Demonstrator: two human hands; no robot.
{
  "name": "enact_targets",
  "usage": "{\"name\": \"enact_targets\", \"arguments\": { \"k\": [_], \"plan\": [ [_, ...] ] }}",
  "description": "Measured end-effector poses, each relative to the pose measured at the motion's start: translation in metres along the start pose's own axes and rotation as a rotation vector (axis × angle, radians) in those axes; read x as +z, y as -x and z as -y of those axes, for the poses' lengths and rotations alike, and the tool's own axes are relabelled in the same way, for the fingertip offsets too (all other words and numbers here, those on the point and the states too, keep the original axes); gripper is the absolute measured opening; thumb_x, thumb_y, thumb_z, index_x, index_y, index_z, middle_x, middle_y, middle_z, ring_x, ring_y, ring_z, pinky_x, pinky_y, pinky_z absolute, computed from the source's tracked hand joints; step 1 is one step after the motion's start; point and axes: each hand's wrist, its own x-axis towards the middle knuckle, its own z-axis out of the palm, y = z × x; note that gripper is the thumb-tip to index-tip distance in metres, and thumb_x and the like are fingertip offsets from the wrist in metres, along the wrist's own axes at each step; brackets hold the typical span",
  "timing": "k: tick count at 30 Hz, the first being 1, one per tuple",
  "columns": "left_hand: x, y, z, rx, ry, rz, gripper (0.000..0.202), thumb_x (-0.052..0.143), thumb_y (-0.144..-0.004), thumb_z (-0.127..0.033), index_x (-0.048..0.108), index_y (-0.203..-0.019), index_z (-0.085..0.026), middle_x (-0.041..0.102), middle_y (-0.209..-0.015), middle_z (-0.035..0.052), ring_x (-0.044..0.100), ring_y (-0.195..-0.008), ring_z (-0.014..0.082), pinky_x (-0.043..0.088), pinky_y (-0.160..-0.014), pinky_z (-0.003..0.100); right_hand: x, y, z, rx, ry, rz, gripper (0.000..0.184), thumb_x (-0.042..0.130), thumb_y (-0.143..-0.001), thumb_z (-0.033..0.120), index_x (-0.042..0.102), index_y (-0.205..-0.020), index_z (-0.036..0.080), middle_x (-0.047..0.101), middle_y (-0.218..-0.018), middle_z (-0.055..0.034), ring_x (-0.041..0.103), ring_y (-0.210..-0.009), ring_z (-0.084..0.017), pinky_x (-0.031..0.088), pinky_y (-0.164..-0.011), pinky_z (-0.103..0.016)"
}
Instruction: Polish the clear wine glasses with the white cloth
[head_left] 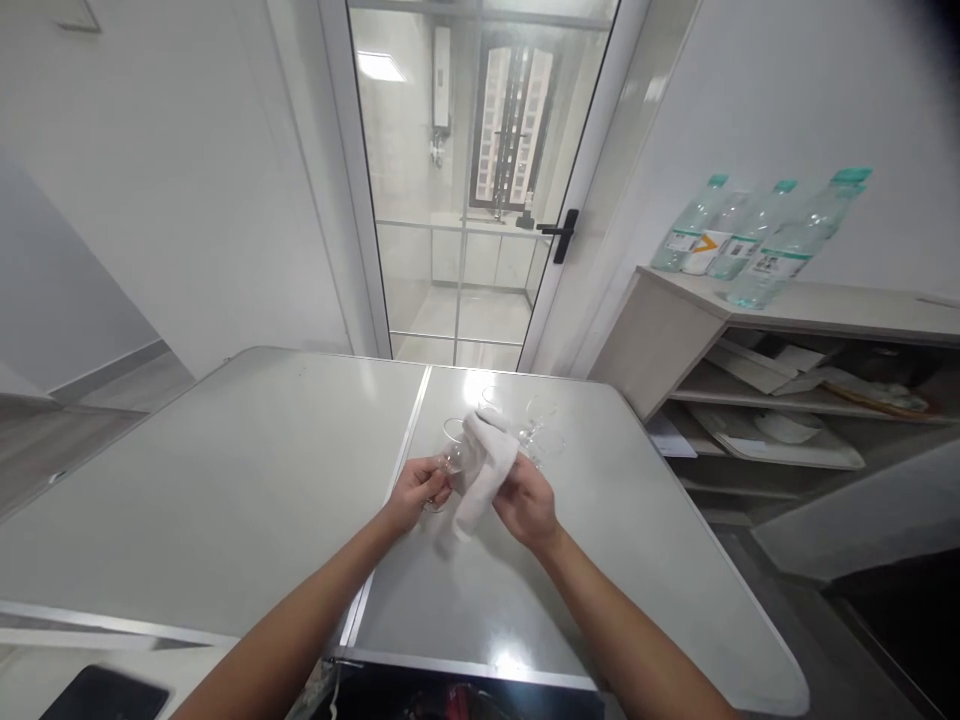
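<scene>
Above the middle of the table, my left hand (pixel 417 492) is closed around a clear stemmed glass (pixel 454 458), whose round foot shows just below the fingers. A white cloth (pixel 487 460) drapes over the glass's right side and hangs down between my hands. My right hand (pixel 529 503) is closed on the cloth from the right; its fingertips are hidden behind the fabric. Just beyond my hands, several clear glasses (pixel 541 438) rest on the table, their rims and feet overlapping, so they are hard to tell apart.
The pale glossy table (pixel 247 490) has a metal seam down its middle. Beyond its far edge is a glass door (pixel 457 200) with a black handle. On the right, several plastic bottles (pixel 772 262) stand on a shelf unit (pixel 690 310). A dark flat object (pixel 105 695) lies lower left.
</scene>
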Motion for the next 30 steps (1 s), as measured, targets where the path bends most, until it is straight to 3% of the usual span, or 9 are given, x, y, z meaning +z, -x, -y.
{"name": "enact_targets", "arguments": {
  "k": [3,7,11,15,17,21,23,28,30],
  "plan": [
    [0.001,0.0,-0.003,-0.159,0.104,0.182,0.05,0.07,-0.084,-0.064,0.061,-0.076,-0.015,0.042,-0.054,-0.0037,0.03,-0.045,0.0072,0.022,-0.045,0.023,-0.002,0.001,-0.005,0.003,0.058,-0.031,0.062,0.092,-0.065,0.038,0.067,-0.119,0.024,0.074,-0.097,-0.0046,0.069,-0.086,-0.024,0.057,-0.077,-0.035],
    [0.004,0.004,-0.011,-0.287,0.006,0.441,0.051,0.065,-0.087,-0.065,0.061,-0.07,-0.017,0.042,-0.051,-0.0025,0.033,-0.043,0.0093,0.026,-0.044,0.026,-0.004,0.0,-0.008,0.068,0.13,0.03,0.076,0.098,-0.05,0.043,0.067,-0.116,0.021,0.075,-0.095,-0.0062,0.07,-0.081,-0.026,0.057,-0.073,-0.036],
    [0.013,0.004,-0.007,-0.011,-0.427,0.206,0.03,0.06,-0.094,-0.044,0.069,-0.081,-0.019,0.062,-0.068,0.0046,0.058,-0.065,0.019,0.047,-0.062,0.031,-0.006,-0.006,-0.012,0.089,0.146,-0.022,0.074,0.094,-0.049,0.051,0.069,-0.111,0.02,0.076,-0.092,-0.0082,0.072,-0.083,-0.029,0.059,-0.072,-0.039],
    [0.017,0.001,0.005,0.216,-0.828,-0.071,0.004,0.065,-0.077,-0.019,0.068,-0.075,-0.019,0.066,-0.073,0.0058,0.058,-0.068,0.0197,0.048,-0.067,0.032,-0.004,-0.01,-0.019,-0.101,0.412,-0.385,0.052,0.091,-0.057,0.042,0.071,-0.099,0.018,0.077,-0.094,-0.0084,0.071,-0.085,-0.026,0.058,-0.076,-0.037],
    [0.017,0.001,0.009,0.162,-0.795,-0.056,0.011,0.062,-0.075,-0.014,0.061,-0.065,-0.019,0.061,-0.064,0.0036,0.051,-0.06,0.0162,0.044,-0.062,0.03,-0.005,-0.008,-0.02,-0.106,0.445,-0.422,0.044,0.09,-0.061,0.04,0.072,-0.093,0.017,0.077,-0.09,-0.0082,0.07,-0.082,-0.025,0.058,-0.076,-0.037],
    [0.016,0.006,0.009,-0.132,-0.328,0.256,0.015,0.059,-0.079,-0.019,0.059,-0.065,-0.019,0.054,-0.056,0.0011,0.045,-0.052,0.0144,0.04,-0.053,0.028,-0.01,-0.004,-0.021,0.018,0.179,-0.177,0.055,0.093,-0.052,0.049,0.072,-0.093,0.019,0.076,-0.084,-0.0058,0.07,-0.075,-0.025,0.058,-0.067,-0.034],
    [0.018,0.007,0.008,-0.216,-0.202,0.313,0.013,0.06,-0.08,-0.022,0.062,-0.067,-0.019,0.055,-0.056,0.0018,0.048,-0.053,0.0157,0.042,-0.052,0.029,-0.011,-0.004,-0.022,0.054,0.105,-0.106,0.062,0.093,-0.049,0.053,0.071,-0.097,0.02,0.075,-0.082,-0.005,0.07,-0.072,-0.024,0.058,-0.064,-0.034],
    [0.025,0.002,0.011,0.044,-0.423,-0.008,0.009,0.058,-0.075,-0.013,0.065,-0.07,-0.017,0.067,-0.071,0.0035,0.058,-0.069,0.0193,0.052,-0.071,0.033,0.001,-0.006,-0.03,-0.009,0.173,-0.258,0.053,0.093,-0.058,0.043,0.069,-0.098,0.018,0.076,-0.088,-0.0064,0.071,-0.077,-0.024,0.06,-0.07,-0.034],
    [0.028,0.001,0.013,0.134,-0.458,-0.053,0.01,0.057,-0.074,-0.012,0.066,-0.074,-0.016,0.069,-0.076,0.004,0.061,-0.075,0.0204,0.053,-0.077,0.035,0.007,-0.004,-0.034,-0.012,0.238,-0.294,0.048,0.092,-0.062,0.037,0.069,-0.099,0.017,0.076,-0.09,-0.0076,0.071,-0.08,-0.024,0.06,-0.073,-0.035]
  ]
}}
